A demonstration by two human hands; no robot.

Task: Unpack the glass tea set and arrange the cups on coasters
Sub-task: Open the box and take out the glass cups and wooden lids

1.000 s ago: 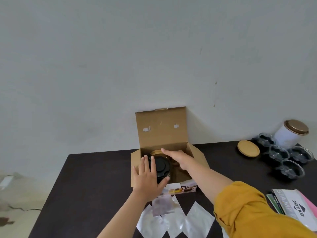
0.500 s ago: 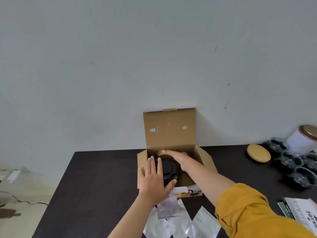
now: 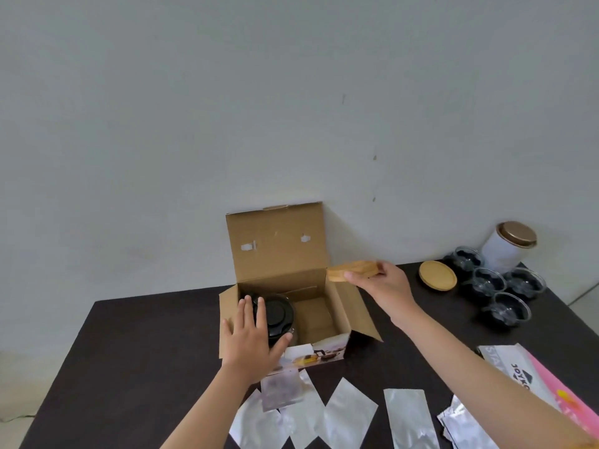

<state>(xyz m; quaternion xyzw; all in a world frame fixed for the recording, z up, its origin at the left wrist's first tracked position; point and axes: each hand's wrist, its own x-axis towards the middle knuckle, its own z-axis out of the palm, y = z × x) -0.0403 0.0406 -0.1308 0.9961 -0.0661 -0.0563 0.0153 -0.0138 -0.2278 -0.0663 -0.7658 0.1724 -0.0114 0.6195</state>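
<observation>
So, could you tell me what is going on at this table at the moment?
A person is unpacking a tea set from an open brown cardboard box. The left hand rests flat on the black-lidded glass teapot inside it, while the right hand holds round wooden coasters just above the box. Another round wooden coaster lies beside four glass cups, none on coasters yet.
</observation>
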